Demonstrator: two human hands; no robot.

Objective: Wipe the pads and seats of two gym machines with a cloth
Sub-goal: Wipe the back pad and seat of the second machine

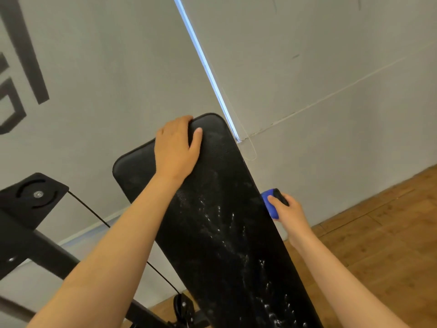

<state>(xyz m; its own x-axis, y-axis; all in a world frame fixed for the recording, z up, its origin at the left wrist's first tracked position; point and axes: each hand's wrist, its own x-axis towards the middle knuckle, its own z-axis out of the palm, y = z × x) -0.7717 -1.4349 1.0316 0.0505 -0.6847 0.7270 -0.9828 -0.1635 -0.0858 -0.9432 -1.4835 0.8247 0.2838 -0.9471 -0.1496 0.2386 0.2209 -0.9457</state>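
Grey wall behind, the back pad lay spray-speckled, wiping seemingly unstarted; left hand gripped its top, right hand clutched a blue-and-black object.

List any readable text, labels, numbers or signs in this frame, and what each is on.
None can be read.
On the wall: big dark painted strokes at the left, cut off by the frame edge. They may be part of lettering or a logo, but they are not legible.
On the black pad: no label shows.
On the blue and black object in the right hand: no print shows.
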